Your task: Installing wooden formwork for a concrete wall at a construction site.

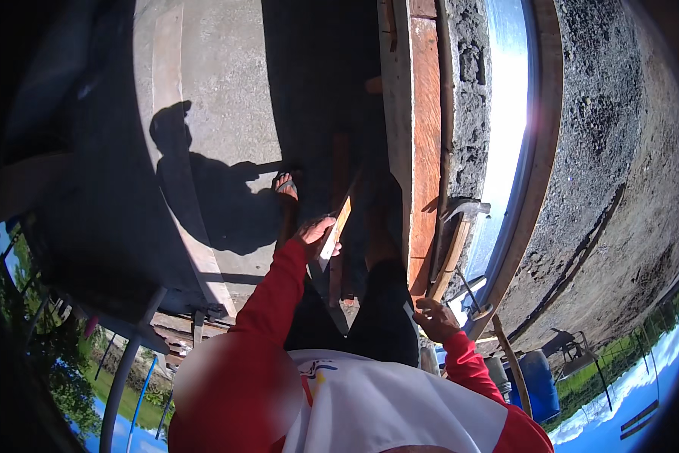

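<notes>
In my left hand [317,231] is a narrow piece of wood [342,219], pale and sunlit on its upper side, gripped between thumb and fingers in front of my legs. A claw hammer [452,253] with a metal head and wooden handle lies on the wall ledge to the right. My right hand [437,320] is just below the end of its handle, fingers loosely bent and apart. Whether they touch the handle is hard to see.
A reddish wooden board [425,136] runs along the rough block wall [471,106]. Right of it are a bright metallic strip [505,113] and a curved-looking timber [547,113]. A blue drum [539,385] stands at lower right. Concrete floor [226,60] lies left, partly shadowed.
</notes>
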Demonstrator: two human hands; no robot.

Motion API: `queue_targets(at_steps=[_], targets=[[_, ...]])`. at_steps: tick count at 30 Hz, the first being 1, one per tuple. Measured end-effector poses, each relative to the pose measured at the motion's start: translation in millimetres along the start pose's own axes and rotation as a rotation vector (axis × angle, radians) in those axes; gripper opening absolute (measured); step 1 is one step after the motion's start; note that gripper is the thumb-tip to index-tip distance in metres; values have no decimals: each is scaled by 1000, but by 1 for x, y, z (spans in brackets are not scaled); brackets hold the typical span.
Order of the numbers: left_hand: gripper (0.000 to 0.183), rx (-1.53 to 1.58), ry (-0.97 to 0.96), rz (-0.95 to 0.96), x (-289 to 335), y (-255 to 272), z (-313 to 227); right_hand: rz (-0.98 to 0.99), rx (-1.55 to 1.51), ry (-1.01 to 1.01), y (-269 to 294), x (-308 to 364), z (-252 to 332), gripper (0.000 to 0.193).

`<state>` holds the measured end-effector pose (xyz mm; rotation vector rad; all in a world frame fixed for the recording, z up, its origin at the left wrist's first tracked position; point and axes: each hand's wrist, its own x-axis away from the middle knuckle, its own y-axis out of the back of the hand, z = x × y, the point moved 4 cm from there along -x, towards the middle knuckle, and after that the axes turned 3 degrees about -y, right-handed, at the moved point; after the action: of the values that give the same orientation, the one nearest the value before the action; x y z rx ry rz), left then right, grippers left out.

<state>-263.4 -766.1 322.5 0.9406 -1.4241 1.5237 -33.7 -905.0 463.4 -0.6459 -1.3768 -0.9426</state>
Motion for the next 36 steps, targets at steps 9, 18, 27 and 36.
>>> queue_targets(at_steps=[9,18,27,36], targets=[[26,317,-379,-109,11,103,-12,109,-303,39,-98,-218,125,42],[42,271,-246,-131,-28,155,-16,-591,-29,-259,-188,-485,111,53],[40,436,-501,-66,-10,161,-28,-623,-307,124,-143,-339,192,27],[45,264,-614,27,101,78,-47,66,-947,1071,75,3,285,46]])
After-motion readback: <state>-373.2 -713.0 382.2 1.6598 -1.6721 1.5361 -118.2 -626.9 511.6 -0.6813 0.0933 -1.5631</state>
